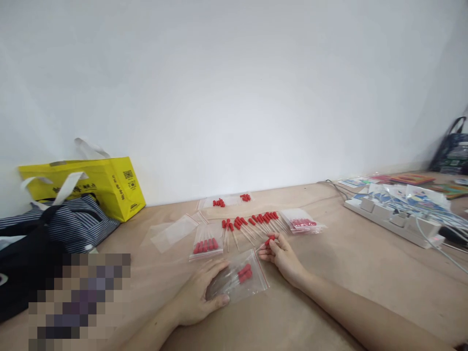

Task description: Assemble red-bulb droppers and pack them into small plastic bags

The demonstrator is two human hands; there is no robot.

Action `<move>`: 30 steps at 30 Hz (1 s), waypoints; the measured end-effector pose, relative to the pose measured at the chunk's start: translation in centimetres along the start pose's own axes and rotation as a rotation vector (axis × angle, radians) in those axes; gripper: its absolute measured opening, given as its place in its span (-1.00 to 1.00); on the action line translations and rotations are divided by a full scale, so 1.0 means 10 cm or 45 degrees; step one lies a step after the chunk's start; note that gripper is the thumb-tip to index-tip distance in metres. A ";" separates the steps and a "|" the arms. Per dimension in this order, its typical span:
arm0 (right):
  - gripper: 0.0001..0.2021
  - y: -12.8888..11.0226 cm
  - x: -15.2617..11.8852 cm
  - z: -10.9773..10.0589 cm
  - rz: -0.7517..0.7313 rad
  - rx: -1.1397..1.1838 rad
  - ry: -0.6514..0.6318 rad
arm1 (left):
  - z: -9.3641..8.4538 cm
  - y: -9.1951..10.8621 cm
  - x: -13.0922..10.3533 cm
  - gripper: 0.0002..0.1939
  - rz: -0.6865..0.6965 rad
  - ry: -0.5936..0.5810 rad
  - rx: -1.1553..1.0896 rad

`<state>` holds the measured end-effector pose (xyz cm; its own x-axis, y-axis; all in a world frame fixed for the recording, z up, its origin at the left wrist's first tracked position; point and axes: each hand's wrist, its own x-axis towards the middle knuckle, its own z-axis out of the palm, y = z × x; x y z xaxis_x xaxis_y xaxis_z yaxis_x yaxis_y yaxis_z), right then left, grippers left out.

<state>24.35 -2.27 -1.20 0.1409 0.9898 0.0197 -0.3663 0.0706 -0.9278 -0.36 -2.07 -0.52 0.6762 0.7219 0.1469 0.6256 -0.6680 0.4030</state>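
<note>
My left hand (203, 295) lies at the left end of a clear zip bag (258, 280), with its thumb and fingers spread along the plastic. Inside that bag are a few sticks with red heads (244, 274). Just past the bag's right edge, my right hand (280, 256) pinches a red-headed stick (269, 240) by its head. Its thin shaft points left. Beyond the hands, several loose red-headed wooden sticks (252, 222) lie in a row. A filled zip bag (206, 242) sits to their left, and a stack of filled bags (302, 222) to their right.
Flat bags (175, 234) lie at left, and more red-headed sticks (219, 202) by the wall. A yellow bag (120, 190) and striped bag (84, 219) stand at left. On the right are a power strip (391, 219) with cables and wrapped packets (420, 197).
</note>
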 end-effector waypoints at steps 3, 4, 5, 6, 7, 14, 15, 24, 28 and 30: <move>-0.61 0.02 -0.01 0.02 0.050 -0.093 -0.155 | 0.00 0.02 0.00 -0.38 -0.012 -0.002 0.005; -0.60 0.02 -0.01 0.02 0.073 -0.175 -0.219 | -0.01 0.03 0.00 -0.38 -0.011 -0.004 0.005; -0.60 0.01 -0.01 0.03 0.100 -0.263 -0.282 | -0.02 0.04 0.00 -0.38 -0.007 -0.005 0.005; -0.59 0.01 -0.01 0.04 0.127 -0.343 -0.341 | -0.03 0.06 0.01 -0.38 0.000 -0.004 0.003; -0.59 -0.01 -0.01 0.05 0.153 -0.402 -0.394 | -0.05 0.08 0.01 -0.38 0.004 -0.005 0.003; -0.58 -0.02 -0.05 0.15 0.302 -0.271 -0.711 | -0.10 0.15 0.01 -0.38 -0.039 -0.034 0.006; -0.57 0.01 -0.05 0.15 0.319 -0.279 -0.712 | -0.10 0.15 0.01 -0.38 -0.042 -0.037 0.003; -0.93 -0.03 0.34 0.08 -0.214 -1.263 -0.117 | -0.04 0.04 -0.01 -0.38 -0.009 -0.011 -0.018; -0.92 -0.12 0.54 0.39 -0.294 -1.379 -0.136 | -0.03 0.02 -0.02 -0.39 0.016 -0.001 -0.017; -0.91 -0.12 0.63 0.59 -0.285 -1.440 -0.127 | -0.04 0.02 -0.02 -0.39 0.009 -0.008 -0.010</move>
<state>20.25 4.57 2.19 0.0067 0.9781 0.2082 0.6969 0.1448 -0.7024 -0.55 -2.27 -0.13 0.6830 0.7160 0.1443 0.6176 -0.6716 0.4092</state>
